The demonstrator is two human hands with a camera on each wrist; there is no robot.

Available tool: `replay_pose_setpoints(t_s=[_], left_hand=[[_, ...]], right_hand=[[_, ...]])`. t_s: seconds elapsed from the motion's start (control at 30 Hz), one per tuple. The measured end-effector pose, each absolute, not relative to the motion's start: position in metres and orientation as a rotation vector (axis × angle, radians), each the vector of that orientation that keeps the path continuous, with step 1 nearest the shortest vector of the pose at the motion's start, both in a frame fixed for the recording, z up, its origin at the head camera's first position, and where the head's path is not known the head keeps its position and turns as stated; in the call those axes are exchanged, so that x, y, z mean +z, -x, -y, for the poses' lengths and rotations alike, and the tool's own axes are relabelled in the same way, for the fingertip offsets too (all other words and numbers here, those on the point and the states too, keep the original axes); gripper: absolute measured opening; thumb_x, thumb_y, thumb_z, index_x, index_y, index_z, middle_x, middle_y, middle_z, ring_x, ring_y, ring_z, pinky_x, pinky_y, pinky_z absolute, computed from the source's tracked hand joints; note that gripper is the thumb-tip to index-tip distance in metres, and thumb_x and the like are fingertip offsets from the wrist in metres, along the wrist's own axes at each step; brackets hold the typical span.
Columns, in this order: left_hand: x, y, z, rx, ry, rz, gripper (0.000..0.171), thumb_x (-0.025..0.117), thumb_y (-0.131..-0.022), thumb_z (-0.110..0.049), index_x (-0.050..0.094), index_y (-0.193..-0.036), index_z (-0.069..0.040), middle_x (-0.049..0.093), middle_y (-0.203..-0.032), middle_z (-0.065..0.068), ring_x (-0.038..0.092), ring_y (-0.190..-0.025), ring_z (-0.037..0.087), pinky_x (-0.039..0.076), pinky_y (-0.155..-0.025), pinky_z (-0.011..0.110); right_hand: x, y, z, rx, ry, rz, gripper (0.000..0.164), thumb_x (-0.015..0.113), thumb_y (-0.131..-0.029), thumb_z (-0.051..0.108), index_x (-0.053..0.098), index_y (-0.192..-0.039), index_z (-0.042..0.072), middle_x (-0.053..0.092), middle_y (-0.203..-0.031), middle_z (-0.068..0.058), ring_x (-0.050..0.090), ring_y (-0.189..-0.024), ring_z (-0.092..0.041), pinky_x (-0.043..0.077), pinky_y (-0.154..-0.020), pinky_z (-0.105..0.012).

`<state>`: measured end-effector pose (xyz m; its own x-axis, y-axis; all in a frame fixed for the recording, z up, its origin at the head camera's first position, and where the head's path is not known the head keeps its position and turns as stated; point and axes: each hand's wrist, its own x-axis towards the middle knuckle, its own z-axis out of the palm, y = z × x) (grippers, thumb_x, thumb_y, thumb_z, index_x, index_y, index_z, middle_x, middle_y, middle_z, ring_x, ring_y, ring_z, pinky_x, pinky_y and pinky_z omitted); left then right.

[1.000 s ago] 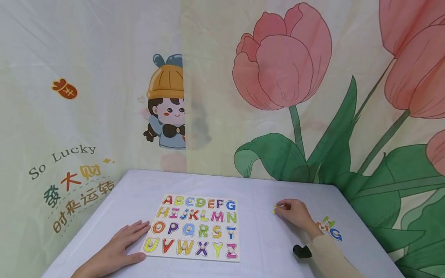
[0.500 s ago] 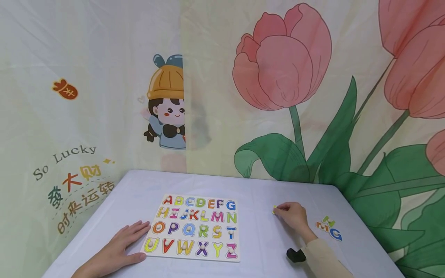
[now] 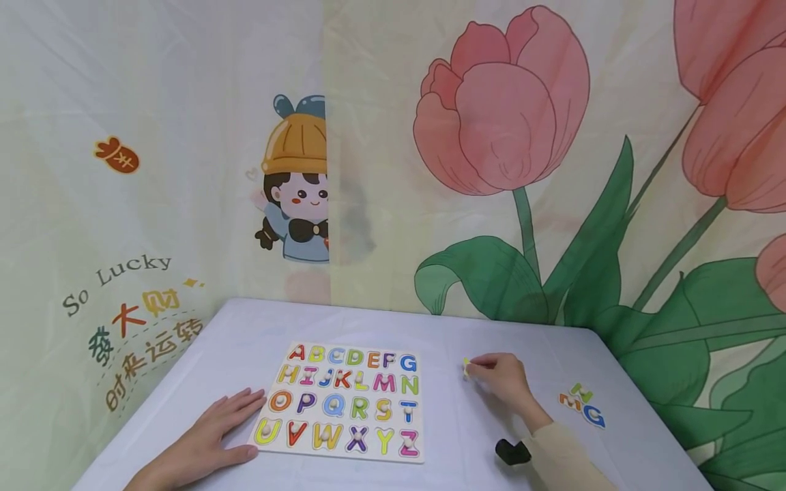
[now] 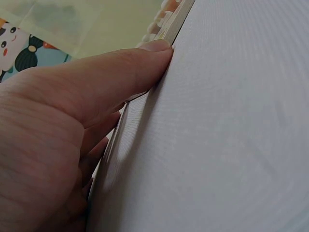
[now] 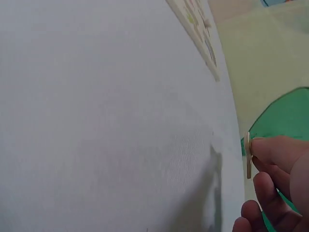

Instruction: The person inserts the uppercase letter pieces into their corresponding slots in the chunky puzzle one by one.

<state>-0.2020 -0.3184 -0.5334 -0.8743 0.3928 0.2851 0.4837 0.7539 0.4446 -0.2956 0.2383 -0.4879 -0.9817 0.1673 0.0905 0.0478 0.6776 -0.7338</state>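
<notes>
A white alphabet puzzle board (image 3: 341, 458) with rows of coloured, knobbed letters lies on the white table. My left hand (image 3: 205, 436) rests flat beside it, fingertips at the board's left edge. In the left wrist view the thumb (image 4: 113, 72) touches that edge. To the right of the board, my right hand (image 3: 500, 377) pinches a small yellow letter piece (image 3: 466, 368) between thumb and fingertips. The right wrist view shows this letter piece (image 5: 248, 159) edge-on, raised above the table; I cannot tell which letter it is.
Near the table's right edge lie a green N piece (image 3: 580, 393), an orange letter piece (image 3: 570, 402) and a blue G piece (image 3: 593, 415). A black device (image 3: 512, 451) sits at the right wrist. Behind the table hangs a curtain (image 3: 374, 286) printed with tulips.
My right hand has moved left toward the board, carrying the yellow letter piece, and the loose pieces at the right are now uncovered. My left hand stays in place.
</notes>
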Motion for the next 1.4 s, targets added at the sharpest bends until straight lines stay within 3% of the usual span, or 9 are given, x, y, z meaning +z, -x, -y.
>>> replay_pose_setpoints(t_s=[0.13, 0.67, 0.97, 1.4], left_hand=[[-0.535, 0.202, 0.319, -0.769, 0.731, 2.736, 0.078, 0.079, -0.089, -0.054, 0.059, -0.153, -0.014, 0.057, -0.157, 0.009, 0.013, -0.148, -0.022, -0.005, -0.117, 0.0], [-0.535, 0.206, 0.315, -0.744, 0.796, 2.651, 0.076, 0.083, -0.087, -0.048, 0.061, -0.15, -0.011, 0.06, -0.153, 0.012, 0.009, -0.147, -0.025, -0.003, -0.119, 0.002], [-0.533, 0.205, 0.316, -0.739, 0.777, 2.666, 0.077, 0.083, -0.087, -0.049, 0.061, -0.15, -0.011, 0.06, -0.153, 0.012, 0.011, -0.147, -0.024, -0.003, -0.119, 0.002], [-0.534, 0.202, 0.318, -0.758, 0.753, 2.697, 0.077, 0.082, -0.087, -0.05, 0.06, -0.151, -0.012, 0.06, -0.154, 0.011, 0.006, -0.144, -0.029, -0.005, -0.117, 0.001]], right_hand=[[-0.479, 0.29, -0.207, 1.21, 0.102, 2.748, 0.015, 0.085, -0.091, 0.022, 0.084, -0.101, 0.01, 0.076, -0.095, -0.001, 0.064, -0.088, -0.019, 0.058, -0.071, -0.029], [-0.471, 0.251, -0.105, 1.226, -0.355, 2.814, 0.009, 0.089, -0.087, 0.025, 0.084, -0.092, 0.02, 0.063, -0.083, 0.008, 0.055, -0.082, -0.014, 0.047, -0.064, -0.022], [-0.477, 0.226, -0.095, 1.225, -0.466, 2.866, 0.009, 0.091, -0.083, 0.026, 0.083, -0.082, 0.027, 0.062, -0.076, 0.01, 0.054, -0.073, -0.009, 0.044, -0.061, -0.022], [-0.492, 0.206, -0.101, 1.153, -0.594, 2.859, 0.007, 0.09, -0.082, 0.02, 0.083, -0.08, 0.022, 0.06, -0.073, 0.013, 0.054, -0.07, -0.002, 0.045, -0.064, -0.02]])
